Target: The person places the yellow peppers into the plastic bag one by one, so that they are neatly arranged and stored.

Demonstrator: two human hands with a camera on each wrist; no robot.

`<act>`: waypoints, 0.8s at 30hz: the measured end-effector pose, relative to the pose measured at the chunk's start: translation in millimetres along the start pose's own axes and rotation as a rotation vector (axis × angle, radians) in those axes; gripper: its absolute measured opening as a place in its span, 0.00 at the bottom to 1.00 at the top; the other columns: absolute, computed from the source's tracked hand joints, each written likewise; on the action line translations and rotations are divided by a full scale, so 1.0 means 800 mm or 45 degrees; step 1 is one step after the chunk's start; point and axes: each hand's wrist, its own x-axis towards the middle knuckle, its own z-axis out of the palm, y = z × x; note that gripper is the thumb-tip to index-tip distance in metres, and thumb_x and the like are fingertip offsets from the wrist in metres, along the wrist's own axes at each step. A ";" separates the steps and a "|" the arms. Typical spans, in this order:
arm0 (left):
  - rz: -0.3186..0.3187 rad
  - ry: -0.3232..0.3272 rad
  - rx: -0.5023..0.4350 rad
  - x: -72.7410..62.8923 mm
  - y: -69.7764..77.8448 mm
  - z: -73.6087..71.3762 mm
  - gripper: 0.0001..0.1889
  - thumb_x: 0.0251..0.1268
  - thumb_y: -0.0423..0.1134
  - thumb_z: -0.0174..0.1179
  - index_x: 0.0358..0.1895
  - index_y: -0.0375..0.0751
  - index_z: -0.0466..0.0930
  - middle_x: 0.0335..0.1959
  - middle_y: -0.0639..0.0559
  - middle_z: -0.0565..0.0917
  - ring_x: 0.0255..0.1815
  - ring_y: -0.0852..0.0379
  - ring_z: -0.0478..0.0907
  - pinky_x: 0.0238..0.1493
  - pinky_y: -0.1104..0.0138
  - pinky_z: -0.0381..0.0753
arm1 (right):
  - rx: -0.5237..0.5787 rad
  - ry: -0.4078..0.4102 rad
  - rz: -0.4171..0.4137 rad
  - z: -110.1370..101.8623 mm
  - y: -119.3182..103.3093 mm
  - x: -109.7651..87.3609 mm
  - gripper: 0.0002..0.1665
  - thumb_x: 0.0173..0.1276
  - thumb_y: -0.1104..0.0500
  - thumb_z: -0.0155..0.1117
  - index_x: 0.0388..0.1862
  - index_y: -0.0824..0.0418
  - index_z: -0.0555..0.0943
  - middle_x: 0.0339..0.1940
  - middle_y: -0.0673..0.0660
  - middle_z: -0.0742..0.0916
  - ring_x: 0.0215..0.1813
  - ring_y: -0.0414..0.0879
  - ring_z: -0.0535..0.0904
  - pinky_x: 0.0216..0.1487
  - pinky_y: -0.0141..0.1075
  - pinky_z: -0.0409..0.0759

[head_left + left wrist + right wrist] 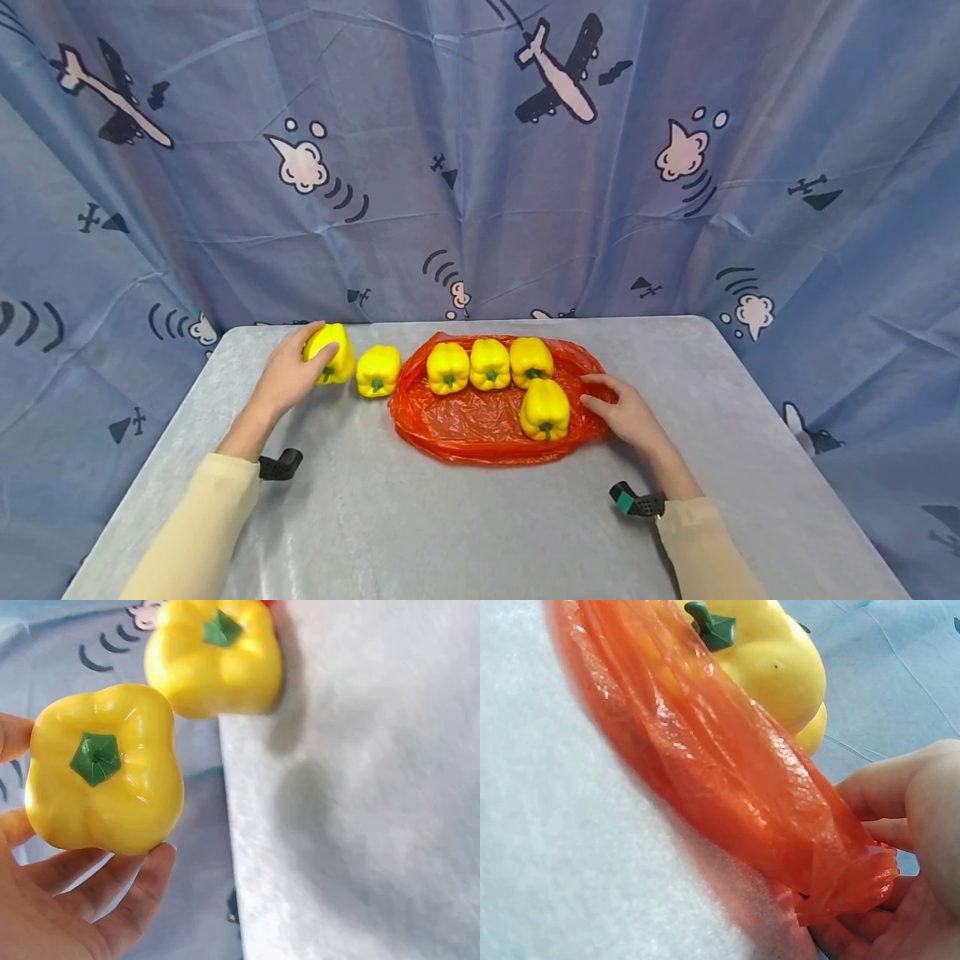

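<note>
At the back left of the table, my left hand grips a yellow bell pepper with a green stem. In the left wrist view the fingers curl round this pepper. A second yellow bell pepper sits just right of it, beside a red plastic bag spread open on the table. Three peppers stand in a row along the bag's far side, and another pepper stands in front of them at the right. My right hand holds the bag's right end, its gathered edge between the fingers.
The grey table runs back to a blue curtain printed with planes and clouds. A black wrist camera mount sits on the left wrist and another mount on the right.
</note>
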 end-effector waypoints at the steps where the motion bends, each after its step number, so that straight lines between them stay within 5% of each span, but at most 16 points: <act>1: 0.003 0.009 -0.008 -0.001 0.005 0.000 0.36 0.77 0.58 0.50 0.78 0.38 0.61 0.73 0.34 0.67 0.66 0.36 0.68 0.64 0.41 0.69 | -0.002 0.000 0.001 -0.001 0.000 0.000 0.28 0.76 0.54 0.62 0.70 0.63 0.73 0.75 0.71 0.69 0.78 0.69 0.56 0.75 0.67 0.51; 11: 0.124 0.058 -0.032 -0.002 0.051 0.015 0.33 0.76 0.57 0.53 0.75 0.41 0.66 0.60 0.36 0.76 0.51 0.41 0.73 0.50 0.50 0.73 | -0.041 0.024 -0.039 -0.003 -0.001 -0.004 0.27 0.75 0.55 0.63 0.69 0.64 0.74 0.73 0.71 0.72 0.77 0.68 0.59 0.75 0.65 0.53; 24: 0.216 0.058 -0.071 -0.010 0.100 0.051 0.30 0.73 0.54 0.57 0.73 0.45 0.70 0.57 0.40 0.78 0.48 0.43 0.75 0.49 0.51 0.75 | -0.045 0.023 -0.028 -0.001 -0.004 -0.004 0.27 0.75 0.55 0.63 0.69 0.64 0.75 0.73 0.71 0.71 0.77 0.68 0.59 0.75 0.65 0.53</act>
